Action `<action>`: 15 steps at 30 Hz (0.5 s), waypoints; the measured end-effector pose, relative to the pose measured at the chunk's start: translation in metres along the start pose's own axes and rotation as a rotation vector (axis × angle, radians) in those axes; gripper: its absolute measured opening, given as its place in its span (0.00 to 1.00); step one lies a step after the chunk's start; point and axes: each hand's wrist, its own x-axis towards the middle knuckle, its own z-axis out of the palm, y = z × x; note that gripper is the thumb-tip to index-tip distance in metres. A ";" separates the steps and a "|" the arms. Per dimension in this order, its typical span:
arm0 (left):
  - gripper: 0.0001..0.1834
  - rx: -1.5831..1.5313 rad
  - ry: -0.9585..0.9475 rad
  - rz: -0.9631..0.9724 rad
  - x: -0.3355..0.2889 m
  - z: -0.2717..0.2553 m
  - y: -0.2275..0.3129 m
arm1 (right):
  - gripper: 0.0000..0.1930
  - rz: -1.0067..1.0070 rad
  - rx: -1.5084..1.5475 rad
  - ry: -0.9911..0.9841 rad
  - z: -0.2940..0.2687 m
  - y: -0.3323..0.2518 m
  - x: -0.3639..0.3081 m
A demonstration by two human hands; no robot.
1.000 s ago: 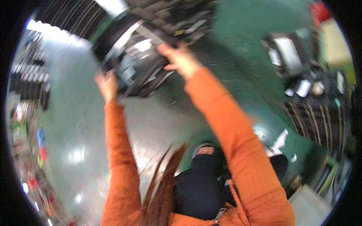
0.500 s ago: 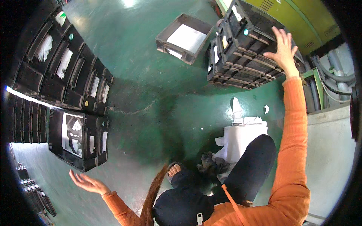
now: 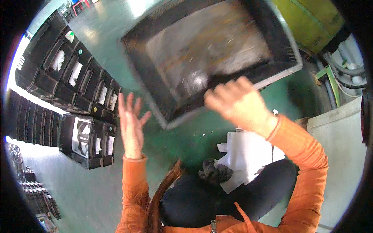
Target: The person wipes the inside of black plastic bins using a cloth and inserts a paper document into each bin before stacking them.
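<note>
One black plastic crate (image 3: 278, 42), interior facing me, extending forward and to both sides of my right grip (image 3: 236, 103), which is curled tight over its near rim. My left grip (image 3: 131, 124): fingers spread, holding nothing, raised just left of the crate's near corner, apart from it.

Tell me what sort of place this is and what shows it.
Likely a factory or warehouse floor: tall stacks of ribbed black plastic crates, a glossy green floor, and thick grey tubular pipes at the right.
</note>
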 end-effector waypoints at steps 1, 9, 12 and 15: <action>0.38 -0.042 0.031 -0.122 0.000 0.013 -0.010 | 0.04 -0.010 0.036 -0.031 0.006 -0.018 -0.003; 0.39 -0.140 0.375 -0.366 -0.040 -0.045 -0.086 | 0.11 -0.180 0.192 -0.159 0.090 -0.091 -0.006; 0.42 0.006 0.353 -0.215 -0.042 -0.054 -0.105 | 0.15 -0.173 0.175 -0.310 0.110 -0.100 -0.027; 0.44 0.111 0.290 -0.126 -0.041 -0.054 -0.107 | 0.16 -0.145 0.190 -0.463 0.123 -0.102 -0.045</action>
